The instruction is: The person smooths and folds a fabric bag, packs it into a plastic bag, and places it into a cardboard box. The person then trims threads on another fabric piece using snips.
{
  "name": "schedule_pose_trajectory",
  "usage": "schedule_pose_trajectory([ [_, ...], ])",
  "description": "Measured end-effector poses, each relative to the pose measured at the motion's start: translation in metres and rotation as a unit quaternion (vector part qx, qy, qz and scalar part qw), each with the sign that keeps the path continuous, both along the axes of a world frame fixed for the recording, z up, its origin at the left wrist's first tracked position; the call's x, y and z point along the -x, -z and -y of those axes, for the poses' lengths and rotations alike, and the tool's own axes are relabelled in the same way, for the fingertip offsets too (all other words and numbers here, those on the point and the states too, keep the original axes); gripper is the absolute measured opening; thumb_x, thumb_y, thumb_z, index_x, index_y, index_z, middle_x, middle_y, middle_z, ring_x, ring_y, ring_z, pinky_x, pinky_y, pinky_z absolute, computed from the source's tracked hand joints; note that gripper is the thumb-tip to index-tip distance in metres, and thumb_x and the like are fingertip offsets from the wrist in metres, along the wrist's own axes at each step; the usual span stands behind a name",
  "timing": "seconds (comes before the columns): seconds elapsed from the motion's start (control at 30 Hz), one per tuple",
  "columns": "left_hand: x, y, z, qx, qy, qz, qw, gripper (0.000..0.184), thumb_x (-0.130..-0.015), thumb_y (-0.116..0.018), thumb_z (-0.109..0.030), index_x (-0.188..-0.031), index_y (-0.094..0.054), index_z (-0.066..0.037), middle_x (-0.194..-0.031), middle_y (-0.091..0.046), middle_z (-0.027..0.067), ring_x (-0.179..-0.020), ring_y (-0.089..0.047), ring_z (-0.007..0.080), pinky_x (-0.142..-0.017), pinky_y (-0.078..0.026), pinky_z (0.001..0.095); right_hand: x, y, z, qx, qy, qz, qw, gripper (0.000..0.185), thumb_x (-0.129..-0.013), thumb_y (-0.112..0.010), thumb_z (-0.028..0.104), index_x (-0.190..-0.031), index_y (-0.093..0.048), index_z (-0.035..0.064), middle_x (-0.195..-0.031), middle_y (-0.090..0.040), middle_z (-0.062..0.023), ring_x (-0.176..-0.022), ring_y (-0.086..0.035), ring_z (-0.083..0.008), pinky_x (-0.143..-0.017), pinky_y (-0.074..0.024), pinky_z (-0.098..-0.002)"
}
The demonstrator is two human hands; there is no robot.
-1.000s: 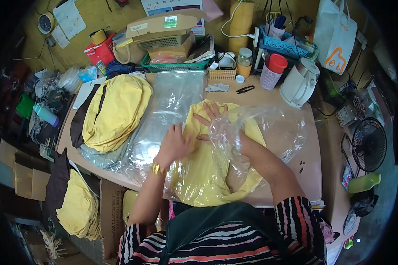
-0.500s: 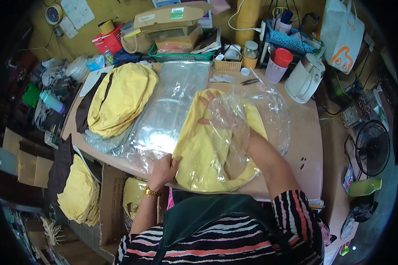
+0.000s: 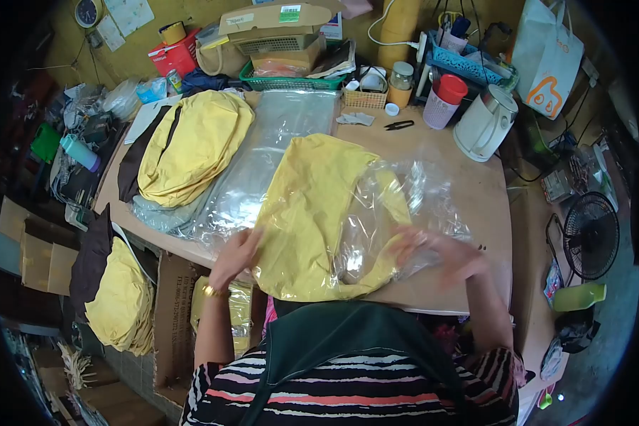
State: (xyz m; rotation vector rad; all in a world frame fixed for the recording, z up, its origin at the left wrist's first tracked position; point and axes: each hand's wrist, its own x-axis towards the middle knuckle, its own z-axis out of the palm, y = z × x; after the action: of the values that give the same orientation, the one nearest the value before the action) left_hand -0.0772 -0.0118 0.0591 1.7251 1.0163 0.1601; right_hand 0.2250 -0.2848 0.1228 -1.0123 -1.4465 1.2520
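A yellow cloth piece point(image 3: 302, 206) with a loop-shaped side lies on the table in front of me, partly inside a clear plastic bag point(image 3: 429, 192). At its left edge my left hand point(image 3: 236, 257) is closed, fingers and thumb pinching the plastic-covered cloth. My right hand point(image 3: 444, 252) is over the right side of the bag, at the outer edge of the loop. Motion smears its fingers, so I cannot make out whether they grip the plastic. A stack of flat clear plastic bags point(image 3: 291, 117) lies beyond my left hand.
Folded yellow and dark brown cloth point(image 3: 192, 153) is piled at the table's left, with another stack point(image 3: 121, 305) below the edge. Small black snips point(image 3: 399, 126), a white kettle point(image 3: 486, 124) and a red cup point(image 3: 451, 90) stand or lie at the back right. A cardboard box point(image 3: 174, 319) is beside me.
My right hand has come out of the plastic bag and moved right and toward me. The yellow cloth has shifted left and lies flatter; my left hand has moved slightly left with its edge.
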Motion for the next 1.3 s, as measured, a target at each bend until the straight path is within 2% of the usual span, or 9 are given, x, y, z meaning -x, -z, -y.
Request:
schedule_pose_trajectory([
  [0.1,-0.033,0.011,-0.027,-0.152,0.036,0.002,0.988,0.037,-0.095,-0.057,-0.031,-0.091,-0.064,0.005,-0.065,-0.061,0.0062,-0.059,-0.055,0.0107,-0.054,-0.043,0.0298,0.021,-0.009,-0.008,0.134,0.142,0.278,0.94,0.028,-0.089,-0.063,0.027,-0.103,-0.068,0.0026,-0.084,-0.068,-0.0133,-0.081,-0.065,-0.0151,-0.077,-0.0503,-0.0321],
  [0.23,-0.029,-0.012,-0.046,-0.227,-0.068,0.141,0.961,0.032,-0.094,-0.058,-0.026,-0.084,-0.062,0.005,-0.063,-0.06,0.0075,-0.055,-0.05,0.011,-0.051,-0.04,0.0318,-0.049,-0.06,0.031,-0.035,0.621,0.161,0.767,0.017,-0.089,-0.061,0.015,-0.08,-0.067,0.0029,-0.061,-0.056,-0.0002,-0.053,-0.05,-0.0058,-0.051,-0.0401,-0.0222],
  [0.5,0.028,0.059,-0.013,-0.325,-0.034,-0.074,0.942,0.035,-0.092,-0.06,-0.029,-0.086,-0.058,0.006,-0.067,-0.061,0.0221,-0.061,-0.058,0.0369,-0.06,-0.045,0.0433,-0.062,0.137,0.173,0.239,0.671,0.122,0.692,0.017,-0.087,-0.062,0.015,-0.1,-0.064,0.0033,-0.06,-0.055,-0.0031,-0.049,-0.053,-0.0119,-0.042,-0.0401,-0.0272],
  [0.6,0.026,-0.027,0.01,-0.281,-0.032,-0.157,0.946,0.041,-0.091,-0.062,-0.031,-0.108,-0.055,0.005,-0.09,-0.064,0.0278,-0.085,-0.063,0.0426,-0.072,-0.048,0.0466,-0.055,0.11,0.205,0.171,0.707,0.599,0.336,0.036,-0.089,-0.061,0.014,-0.123,-0.055,0.0057,-0.098,-0.067,-0.0114,-0.083,-0.066,-0.0232,-0.071,-0.0533,-0.0351],
  [0.7,-0.004,-0.056,0.017,-0.397,0.009,-0.023,0.918,0.059,-0.089,-0.062,-0.038,-0.132,-0.046,0.0,-0.127,-0.053,0.0292,-0.117,-0.052,0.0423,-0.097,-0.042,0.0451,0.015,0.014,0.096,0.057,0.766,0.508,0.39,0.036,-0.091,-0.057,0.012,-0.126,-0.053,0.004,-0.117,-0.064,-0.0127,-0.11,-0.06,-0.0259,-0.095,-0.0464,-0.0377],
  [0.8,-0.065,-0.032,0.052,-0.536,0.148,-0.101,0.825,0.076,-0.088,-0.055,-0.054,-0.147,-0.032,-0.013,-0.152,-0.026,0.0204,-0.141,-0.021,0.0408,-0.111,-0.014,0.0606,0.051,0.061,0.021,0.15,0.569,0.323,0.741,0.054,-0.093,-0.058,0.037,-0.131,-0.048,0.0002,-0.136,-0.049,-0.0157,-0.128,-0.045,-0.0272,-0.108,-0.0344,-0.0449],
  [0.97,-0.083,0.059,0.06,-0.514,0.235,-0.119,0.817,0.081,-0.086,-0.047,-0.064,-0.149,-0.03,-0.017,-0.156,-0.022,0.0172,-0.144,-0.014,0.0415,-0.106,-0.005,0.0728,0.001,0.072,-0.05,0.279,0.442,0.603,0.603,0.076,-0.085,-0.057,0.055,-0.146,-0.036,0.0146,-0.153,-0.028,-0.0156,-0.144,-0.013,-0.0389,-0.106,-0.0043,-0.0728],
  [1.13,-0.087,0.054,0.07,-0.495,0.221,-0.115,0.832,0.08,-0.088,-0.046,-0.063,-0.15,-0.029,-0.015,-0.155,-0.022,0.0186,-0.143,-0.014,0.0436,-0.105,-0.005,0.073,-0.064,0.143,0.008,0.303,0.731,0.447,0.416,0.094,-0.081,-0.057,0.063,-0.146,-0.029,0.0013,-0.156,-0.015,-0.0201,-0.145,-0.005,-0.0415,-0.106,-0.0031,-0.0722],
  [1.3,-0.082,0.051,0.068,-0.483,0.218,-0.119,0.84,0.077,-0.09,-0.044,-0.059,-0.15,-0.026,-0.014,-0.155,-0.02,0.02,-0.143,-0.013,0.0444,-0.107,-0.004,0.071,-0.067,0.134,-0.01,0.326,0.57,0.526,0.54,0.068,-0.088,-0.055,0.048,-0.132,-0.046,-0.0027,-0.144,-0.038,-0.0215,-0.135,-0.03,-0.041,-0.107,-0.0233,-0.0618],
])
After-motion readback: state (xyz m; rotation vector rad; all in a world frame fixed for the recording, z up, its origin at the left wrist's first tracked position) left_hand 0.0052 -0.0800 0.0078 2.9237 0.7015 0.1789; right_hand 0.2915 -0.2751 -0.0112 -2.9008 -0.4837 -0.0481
